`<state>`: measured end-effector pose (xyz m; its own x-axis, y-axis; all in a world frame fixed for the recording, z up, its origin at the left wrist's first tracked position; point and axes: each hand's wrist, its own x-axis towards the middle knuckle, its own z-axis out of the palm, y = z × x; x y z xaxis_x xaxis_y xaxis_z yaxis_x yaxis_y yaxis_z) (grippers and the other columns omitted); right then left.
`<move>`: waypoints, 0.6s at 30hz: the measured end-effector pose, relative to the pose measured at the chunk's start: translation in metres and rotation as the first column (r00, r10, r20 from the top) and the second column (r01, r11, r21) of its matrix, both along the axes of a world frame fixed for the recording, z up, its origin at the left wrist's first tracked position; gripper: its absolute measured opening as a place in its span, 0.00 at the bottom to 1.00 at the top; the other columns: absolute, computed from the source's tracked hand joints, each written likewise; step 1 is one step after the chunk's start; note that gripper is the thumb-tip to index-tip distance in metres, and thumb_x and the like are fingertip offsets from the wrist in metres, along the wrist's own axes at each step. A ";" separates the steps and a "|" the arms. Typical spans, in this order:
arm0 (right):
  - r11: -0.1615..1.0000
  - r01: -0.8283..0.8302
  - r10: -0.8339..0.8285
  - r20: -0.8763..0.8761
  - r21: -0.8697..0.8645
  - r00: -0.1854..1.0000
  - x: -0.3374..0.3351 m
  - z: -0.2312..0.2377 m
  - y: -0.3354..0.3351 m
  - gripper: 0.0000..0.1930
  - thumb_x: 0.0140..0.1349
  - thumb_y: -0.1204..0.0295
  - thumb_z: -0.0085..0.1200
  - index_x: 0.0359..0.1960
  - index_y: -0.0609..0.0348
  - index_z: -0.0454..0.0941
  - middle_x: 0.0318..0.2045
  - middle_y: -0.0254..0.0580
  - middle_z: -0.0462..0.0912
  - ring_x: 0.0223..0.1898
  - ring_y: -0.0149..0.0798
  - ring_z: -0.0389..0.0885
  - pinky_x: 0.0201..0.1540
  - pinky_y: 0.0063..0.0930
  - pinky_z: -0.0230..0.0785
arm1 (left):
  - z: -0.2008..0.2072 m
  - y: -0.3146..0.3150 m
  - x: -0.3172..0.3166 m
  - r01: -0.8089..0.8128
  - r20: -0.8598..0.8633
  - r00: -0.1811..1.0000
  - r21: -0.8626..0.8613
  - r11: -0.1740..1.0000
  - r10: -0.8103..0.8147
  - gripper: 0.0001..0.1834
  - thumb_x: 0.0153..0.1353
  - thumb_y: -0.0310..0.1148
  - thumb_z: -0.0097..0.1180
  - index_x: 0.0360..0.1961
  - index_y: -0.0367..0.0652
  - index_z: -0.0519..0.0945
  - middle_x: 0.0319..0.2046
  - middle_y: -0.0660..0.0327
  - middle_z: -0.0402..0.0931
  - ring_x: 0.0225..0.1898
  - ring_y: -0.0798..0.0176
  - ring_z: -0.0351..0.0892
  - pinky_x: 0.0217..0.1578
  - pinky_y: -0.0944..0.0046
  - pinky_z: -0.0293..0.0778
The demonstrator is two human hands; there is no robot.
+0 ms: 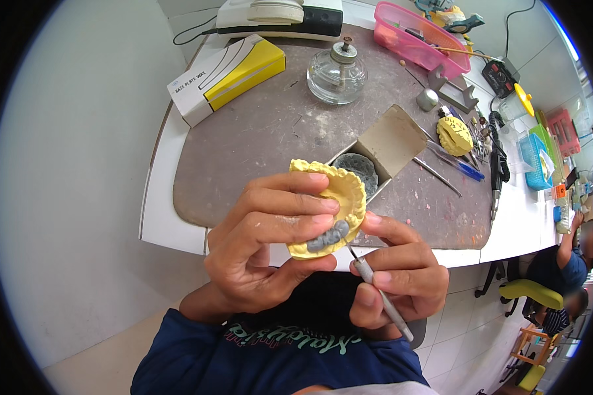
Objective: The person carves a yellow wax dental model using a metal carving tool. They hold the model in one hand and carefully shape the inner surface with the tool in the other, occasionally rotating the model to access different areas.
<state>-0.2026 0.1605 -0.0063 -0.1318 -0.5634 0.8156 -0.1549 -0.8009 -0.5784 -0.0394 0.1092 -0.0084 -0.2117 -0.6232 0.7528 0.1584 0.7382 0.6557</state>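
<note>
My left hand [267,230] grips a yellow plaster dental cast [346,194] by its left side, fingers over its face and thumb beneath. Grey wax teeth [328,237] sit along the lower part of the cast's arch. In my right hand [405,273] is a slim metal wax carver [387,299], pinched like a pen, its thin tip at the cast's edge beside the grey teeth. My right index fingertip touches the cast's right edge. Just behind the cast stands an open cardboard box [395,141] with a round grey wax block [357,172] inside.
A glass spirit burner [337,76] and a yellow-white wax box [227,79] stand farther back. Rightward lie a second yellow cast [454,136], pens, metal tools and a cabled handpiece [496,197]. A pink basket [418,36] is at the back. Another person [553,270] sits far right.
</note>
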 end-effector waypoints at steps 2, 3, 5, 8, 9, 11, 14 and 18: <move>1.000 0.007 -0.007 -0.011 0.011 1.000 0.000 0.001 0.001 0.12 0.51 0.81 0.66 0.36 0.62 0.75 0.26 0.49 0.84 0.40 0.63 0.87 0.45 0.49 0.83 | 0.000 0.000 0.000 -0.001 0.001 1.000 0.002 1.000 0.001 0.19 0.52 0.27 0.73 0.44 0.36 0.81 0.45 0.50 0.82 0.55 0.47 0.79 0.55 0.53 0.77; 1.000 0.010 -0.010 -0.017 0.016 1.000 0.000 0.001 0.001 0.12 0.51 0.81 0.66 0.36 0.62 0.76 0.26 0.49 0.84 0.40 0.63 0.88 0.45 0.49 0.83 | 0.000 0.000 0.000 -0.001 0.001 1.000 0.003 1.000 0.001 0.19 0.52 0.27 0.73 0.44 0.36 0.81 0.45 0.50 0.82 0.55 0.47 0.79 0.55 0.53 0.77; 1.000 0.022 -0.021 -0.022 0.020 1.000 0.000 0.002 0.001 0.12 0.51 0.81 0.66 0.35 0.62 0.76 0.26 0.49 0.84 0.40 0.62 0.88 0.45 0.49 0.83 | 0.000 0.000 0.000 -0.001 0.000 1.000 0.005 1.000 0.001 0.18 0.52 0.27 0.73 0.44 0.36 0.81 0.45 0.50 0.82 0.55 0.48 0.79 0.55 0.53 0.77; 1.000 0.020 -0.019 -0.032 0.016 0.999 -0.001 0.002 0.001 0.12 0.51 0.80 0.66 0.35 0.63 0.76 0.26 0.49 0.84 0.40 0.62 0.88 0.45 0.49 0.83 | 0.001 0.000 0.000 -0.002 -0.001 1.000 0.007 1.000 0.002 0.18 0.52 0.28 0.73 0.44 0.36 0.81 0.45 0.51 0.82 0.54 0.48 0.79 0.55 0.53 0.77; 1.000 0.016 -0.015 -0.036 0.013 0.999 -0.001 0.002 0.000 0.12 0.51 0.80 0.67 0.35 0.63 0.76 0.25 0.49 0.84 0.40 0.63 0.88 0.45 0.49 0.83 | 0.001 0.000 0.000 -0.005 0.001 1.000 0.006 1.000 0.005 0.18 0.52 0.28 0.73 0.43 0.36 0.81 0.45 0.51 0.82 0.54 0.48 0.79 0.55 0.53 0.77; 1.000 0.019 -0.019 -0.018 0.003 1.000 0.001 0.002 -0.001 0.12 0.51 0.81 0.67 0.34 0.63 0.76 0.25 0.50 0.84 0.40 0.63 0.87 0.45 0.50 0.83 | 0.001 0.000 0.001 -0.011 0.000 1.000 0.001 1.000 0.011 0.18 0.52 0.28 0.73 0.43 0.36 0.81 0.45 0.51 0.82 0.54 0.47 0.79 0.55 0.53 0.77; 1.000 -0.001 0.001 0.008 -0.007 1.000 0.000 0.001 -0.001 0.12 0.49 0.82 0.66 0.34 0.65 0.77 0.25 0.52 0.84 0.39 0.64 0.87 0.45 0.52 0.83 | 0.000 0.000 0.000 -0.040 0.007 0.999 -0.020 0.999 0.040 0.18 0.52 0.27 0.73 0.43 0.36 0.82 0.45 0.51 0.82 0.54 0.47 0.80 0.55 0.53 0.77; 0.999 -0.053 0.052 0.087 0.011 0.995 -0.001 0.001 0.000 0.11 0.48 0.84 0.63 0.34 0.67 0.76 0.24 0.54 0.82 0.37 0.64 0.87 0.46 0.55 0.82 | 0.005 0.004 0.001 -0.110 0.088 0.989 -0.090 0.990 0.118 0.17 0.52 0.27 0.73 0.43 0.39 0.82 0.45 0.53 0.82 0.53 0.47 0.81 0.55 0.53 0.78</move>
